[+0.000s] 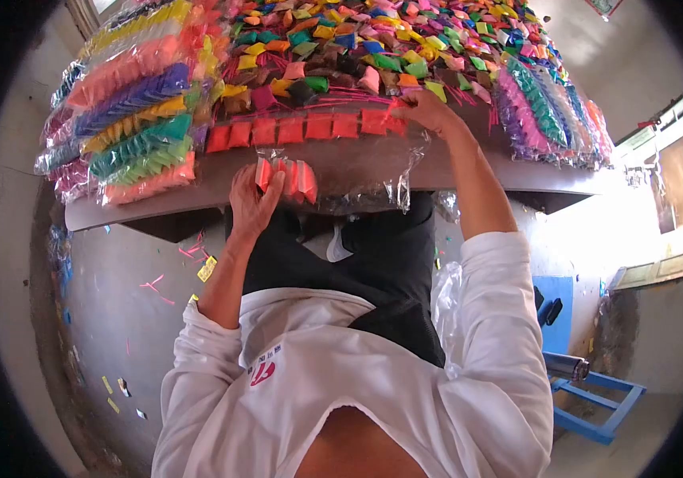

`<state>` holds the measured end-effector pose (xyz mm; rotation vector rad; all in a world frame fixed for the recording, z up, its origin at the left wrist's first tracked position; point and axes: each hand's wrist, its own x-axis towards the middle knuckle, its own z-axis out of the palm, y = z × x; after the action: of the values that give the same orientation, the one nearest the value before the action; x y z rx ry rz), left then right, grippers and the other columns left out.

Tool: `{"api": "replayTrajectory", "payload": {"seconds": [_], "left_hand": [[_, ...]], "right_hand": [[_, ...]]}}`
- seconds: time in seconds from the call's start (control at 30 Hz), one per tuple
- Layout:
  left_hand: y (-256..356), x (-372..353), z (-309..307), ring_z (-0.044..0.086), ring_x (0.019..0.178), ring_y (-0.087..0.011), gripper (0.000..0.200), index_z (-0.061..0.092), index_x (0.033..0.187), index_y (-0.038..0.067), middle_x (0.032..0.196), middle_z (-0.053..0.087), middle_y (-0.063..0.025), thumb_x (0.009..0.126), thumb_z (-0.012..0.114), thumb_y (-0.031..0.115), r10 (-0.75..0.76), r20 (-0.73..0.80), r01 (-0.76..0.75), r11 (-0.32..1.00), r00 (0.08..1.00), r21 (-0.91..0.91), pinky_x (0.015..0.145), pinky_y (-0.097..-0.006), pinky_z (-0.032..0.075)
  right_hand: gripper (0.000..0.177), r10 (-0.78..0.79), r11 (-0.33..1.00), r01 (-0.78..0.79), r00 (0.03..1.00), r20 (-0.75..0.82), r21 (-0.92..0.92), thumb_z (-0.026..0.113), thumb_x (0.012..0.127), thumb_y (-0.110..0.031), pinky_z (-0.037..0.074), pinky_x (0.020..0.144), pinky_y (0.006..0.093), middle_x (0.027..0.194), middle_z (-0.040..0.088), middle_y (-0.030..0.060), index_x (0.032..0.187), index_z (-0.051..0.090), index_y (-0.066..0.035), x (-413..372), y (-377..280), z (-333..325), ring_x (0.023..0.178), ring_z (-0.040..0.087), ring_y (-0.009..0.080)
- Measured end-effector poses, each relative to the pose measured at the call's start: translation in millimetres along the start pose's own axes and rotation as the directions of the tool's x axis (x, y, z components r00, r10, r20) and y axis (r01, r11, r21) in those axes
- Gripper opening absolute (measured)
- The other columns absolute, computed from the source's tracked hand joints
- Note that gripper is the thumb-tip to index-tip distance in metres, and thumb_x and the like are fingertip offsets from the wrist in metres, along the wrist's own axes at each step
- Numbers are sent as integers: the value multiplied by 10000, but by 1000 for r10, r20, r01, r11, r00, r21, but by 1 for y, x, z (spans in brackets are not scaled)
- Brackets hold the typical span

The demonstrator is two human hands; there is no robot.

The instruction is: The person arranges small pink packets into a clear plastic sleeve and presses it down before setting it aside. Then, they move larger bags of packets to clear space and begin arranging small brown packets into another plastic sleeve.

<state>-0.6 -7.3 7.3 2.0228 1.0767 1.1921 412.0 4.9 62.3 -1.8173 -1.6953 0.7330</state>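
My left hand is closed round a small stack of coral-red packets at the table's front edge. Clear film shows above and beside that stack. Up and to the right, my right hand has its fingertips on the right end of a row of red packets; whether it grips one is hard to see. The row runs left to right across the brown table. Crumpled clear film lies at the table edge below my right hand.
Loose multicoloured packets cover the back of the table. Stacked bagged packets stand at the left, with more bagged packets at the right. A blue stool with a film roll is on the floor at lower right.
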Motion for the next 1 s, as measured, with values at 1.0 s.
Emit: {"api": "replayTrajectory", "payload": {"seconds": [1.0], "left_hand": [[-4,-1,1,583,902,-347,348,664,980,39,906,622,-150,881,664,373,61,-10,-60,997,998,45,851,-426,436]], "right_hand": [[415,-170,984,172,887,-429,-35,777,750,-331,519,716,365,887,694,105,962,642,-1,-115,-128,29,794,658,197]]}}
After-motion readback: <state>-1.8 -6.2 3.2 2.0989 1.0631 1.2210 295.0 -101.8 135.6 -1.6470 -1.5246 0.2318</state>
